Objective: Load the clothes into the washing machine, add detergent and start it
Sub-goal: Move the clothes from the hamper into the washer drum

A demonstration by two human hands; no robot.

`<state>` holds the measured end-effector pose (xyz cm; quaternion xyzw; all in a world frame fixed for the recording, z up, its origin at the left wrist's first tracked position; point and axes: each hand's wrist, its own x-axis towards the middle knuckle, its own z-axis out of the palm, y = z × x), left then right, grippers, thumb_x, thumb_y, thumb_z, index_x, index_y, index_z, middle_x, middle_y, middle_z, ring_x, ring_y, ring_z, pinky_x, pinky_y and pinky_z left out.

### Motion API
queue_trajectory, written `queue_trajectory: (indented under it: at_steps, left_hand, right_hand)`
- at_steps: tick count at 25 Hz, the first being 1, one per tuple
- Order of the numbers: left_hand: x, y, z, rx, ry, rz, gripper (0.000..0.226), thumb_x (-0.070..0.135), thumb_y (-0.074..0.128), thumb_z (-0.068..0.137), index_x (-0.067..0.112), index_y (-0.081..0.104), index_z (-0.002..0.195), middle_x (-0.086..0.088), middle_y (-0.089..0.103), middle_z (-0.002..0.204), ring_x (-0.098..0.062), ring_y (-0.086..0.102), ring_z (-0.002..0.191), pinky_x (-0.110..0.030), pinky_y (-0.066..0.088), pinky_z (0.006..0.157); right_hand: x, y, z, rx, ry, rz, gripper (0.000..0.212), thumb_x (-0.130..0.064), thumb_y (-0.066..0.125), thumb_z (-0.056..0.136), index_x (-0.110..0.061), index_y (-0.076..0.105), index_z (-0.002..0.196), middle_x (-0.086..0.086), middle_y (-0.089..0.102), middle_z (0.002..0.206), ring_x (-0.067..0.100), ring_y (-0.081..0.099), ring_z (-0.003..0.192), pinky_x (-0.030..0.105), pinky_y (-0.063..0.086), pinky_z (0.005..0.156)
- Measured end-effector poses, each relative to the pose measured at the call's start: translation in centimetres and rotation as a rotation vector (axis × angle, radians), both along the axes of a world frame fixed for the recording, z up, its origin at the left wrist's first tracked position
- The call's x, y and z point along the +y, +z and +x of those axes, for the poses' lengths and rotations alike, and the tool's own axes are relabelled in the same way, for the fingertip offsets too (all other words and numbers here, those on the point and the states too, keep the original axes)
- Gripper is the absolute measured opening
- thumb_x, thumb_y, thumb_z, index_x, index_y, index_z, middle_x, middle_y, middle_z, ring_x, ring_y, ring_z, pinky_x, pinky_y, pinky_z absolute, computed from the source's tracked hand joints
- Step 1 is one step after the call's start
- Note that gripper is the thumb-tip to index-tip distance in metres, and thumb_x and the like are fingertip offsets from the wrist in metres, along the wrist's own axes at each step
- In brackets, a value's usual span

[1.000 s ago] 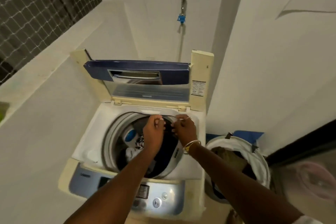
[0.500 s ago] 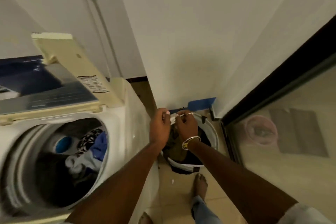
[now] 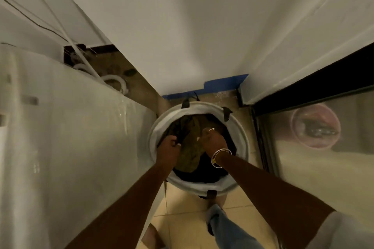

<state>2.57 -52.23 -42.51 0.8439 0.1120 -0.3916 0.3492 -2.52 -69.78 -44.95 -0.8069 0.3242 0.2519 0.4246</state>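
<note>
The olive garment [image 3: 190,153] lies between the left grip [image 3: 169,145] and the right grip [image 3: 214,139], inside the white laundry basket [image 3: 241,133] on the floor. Both grips are curled closed on its edges. The fabric is crumpled and rests over dark clothes [image 3: 202,170].

Two hands, left hand [image 3: 169,145] and right hand [image 3: 214,139], reach into one round white laundry basket [image 3: 243,143]. One olive garment [image 3: 190,147] sits between their fingers. The dark clothes [image 3: 204,170] beneath the fingers are too bunched to count. One ring [image 3: 211,129] is on a right finger. Three black straps [image 3: 185,103] show on the rim. One washing machine [image 3: 70,137] stands left of the fingers and one pink basin [image 3: 315,125] lies right of them.
</note>
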Motion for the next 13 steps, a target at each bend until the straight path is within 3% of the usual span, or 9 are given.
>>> queue_trajectory:
  at_steps: [3,5,7,8,9,11,13]
  left_hand:
    - [0.3,-6.7,0.2,-0.115,-0.254,0.070,0.067,0.057,0.055,0.083,0.016,0.052,0.135,-0.007,0.059,0.133,-0.026,0.053,0.127,-0.046,0.040,0.111]
    - [0.6,-11.2,0.8,-0.209,-0.360,0.129,0.094,0.075,0.040,0.077,0.016,0.036,0.150,-0.008,0.041,0.152,-0.025,0.036,0.141,-0.047,0.027,0.119]
    - [0.2,-13.1,1.8,-0.162,-0.309,0.142,0.092,0.068,0.048,0.083,0.020,0.020,0.157,-0.003,0.032,0.156,-0.023,0.026,0.145,-0.043,0.024,0.120]
    - [0.1,-13.8,2.4,-0.130,-0.314,0.152,0.093,0.054,0.061,0.085,0.022,0.013,0.158,-0.008,0.037,0.152,-0.030,0.033,0.143,-0.044,0.030,0.116]
    - [0.1,-14.7,2.8,-0.104,-0.370,0.200,0.099,0.036,0.071,0.084,0.019,0.009,0.158,-0.016,0.043,0.146,-0.037,0.043,0.134,-0.046,0.038,0.111]
    - [0.3,-15.6,3.1,-0.074,-0.543,0.300,0.088,0.014,0.069,0.086,0.009,0.016,0.155,-0.026,0.050,0.137,-0.042,0.051,0.123,-0.047,0.043,0.104]
    - [0.0,-14.2,2.8,0.002,-0.530,0.222,0.057,0.026,0.054,0.098,0.001,0.039,0.146,-0.025,0.051,0.139,-0.038,0.049,0.128,-0.040,0.035,0.110]
  right_hand:
    - [0.8,-6.8,0.1,0.070,0.282,-0.030,0.088,-0.050,0.068,0.082,-0.017,0.025,0.151,0.014,0.032,0.153,0.034,0.032,0.139,0.044,0.031,0.112]
    - [1.3,-10.2,0.5,0.092,0.384,-0.104,0.122,-0.062,0.073,0.069,-0.027,-0.007,0.154,0.017,0.006,0.160,0.037,0.010,0.146,0.055,0.017,0.115]
    - [2.0,-13.1,1.0,0.138,0.376,-0.163,0.136,-0.065,0.075,0.062,-0.027,-0.021,0.150,0.020,-0.001,0.160,0.040,0.007,0.146,0.059,0.013,0.114]
    - [2.4,-14.3,1.3,0.158,0.348,-0.157,0.133,-0.064,0.073,0.066,-0.024,-0.021,0.151,0.021,0.001,0.159,0.040,0.012,0.145,0.057,0.015,0.116]
    - [2.7,-15.5,1.4,0.153,0.359,-0.141,0.121,-0.061,0.068,0.074,-0.019,-0.013,0.153,0.021,0.008,0.159,0.038,0.019,0.143,0.053,0.017,0.118]
    - [3.3,-16.1,1.3,0.060,0.393,-0.135,0.077,-0.054,0.050,0.089,-0.011,0.029,0.149,0.019,0.038,0.149,0.035,0.040,0.134,0.044,0.025,0.116]
    - [3.4,-14.7,1.5,-0.074,0.292,-0.185,0.060,-0.053,0.039,0.086,-0.010,0.061,0.122,0.019,0.061,0.124,0.037,0.057,0.115,0.044,0.041,0.104]
